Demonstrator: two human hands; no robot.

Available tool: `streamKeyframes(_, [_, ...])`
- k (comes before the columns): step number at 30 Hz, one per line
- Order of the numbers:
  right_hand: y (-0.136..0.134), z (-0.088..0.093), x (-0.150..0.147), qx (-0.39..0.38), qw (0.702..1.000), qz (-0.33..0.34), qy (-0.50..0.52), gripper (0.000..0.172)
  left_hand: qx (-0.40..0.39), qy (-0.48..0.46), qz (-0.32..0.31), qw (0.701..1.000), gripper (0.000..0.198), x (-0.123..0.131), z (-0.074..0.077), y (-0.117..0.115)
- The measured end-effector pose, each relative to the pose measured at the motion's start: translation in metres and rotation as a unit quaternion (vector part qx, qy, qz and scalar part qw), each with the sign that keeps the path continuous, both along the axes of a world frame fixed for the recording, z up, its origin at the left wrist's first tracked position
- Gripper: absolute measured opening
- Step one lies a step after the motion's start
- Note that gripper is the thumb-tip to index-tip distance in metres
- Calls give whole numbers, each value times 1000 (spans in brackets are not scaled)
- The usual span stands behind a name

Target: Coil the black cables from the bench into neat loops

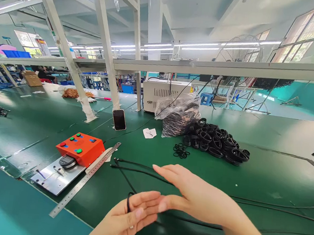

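My left hand (pixel 128 219) is at the bottom centre, palm turned up, fingers half curled and thumb bent over them. A thin black rubber ring (pixel 129 202) is looped at its fingers. My right hand (pixel 193 196) is just to its right, fingers stretched out together and thumb apart, with the thumb tip at the left fingertips. Nothing shows in the right hand. Under and behind both hands, several black cables (pixel 137 169) run across the green table, their plug ends to the left. Small black rubber rings (pixel 180 150) lie in a loose heap beyond.
Coiled black cables (pixel 218 142) are piled beside a plastic bag (pixel 178 116). To the left are an orange button box (pixel 82 148) with a metal plate (pixel 57 176), and a steel ruler (pixel 85 179). A phone (pixel 119 120) leans on a shelf post (pixel 106 41).
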State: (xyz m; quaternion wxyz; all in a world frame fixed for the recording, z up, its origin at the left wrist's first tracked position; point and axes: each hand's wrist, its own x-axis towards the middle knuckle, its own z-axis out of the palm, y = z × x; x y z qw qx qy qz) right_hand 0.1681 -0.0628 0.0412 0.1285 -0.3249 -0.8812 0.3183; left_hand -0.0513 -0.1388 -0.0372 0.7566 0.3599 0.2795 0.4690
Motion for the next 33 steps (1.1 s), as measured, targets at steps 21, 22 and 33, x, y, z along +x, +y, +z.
streamKeyframes(21, [2, -35, -54, -353, 915, 67, 182, 59, 12, 62, -179, 982, 32, 3, 16, 7])
streamKeyframes(22, [2, -39, -57, -382, 897, 72, 212, 65, 18, 38, -175, 984, 33, 0, 20, 6])
streamKeyframes(33, [-49, -81, -77, -28, 993, 62, -97, 33, 115, -91, 122, 982, 45, -55, 35, 11])
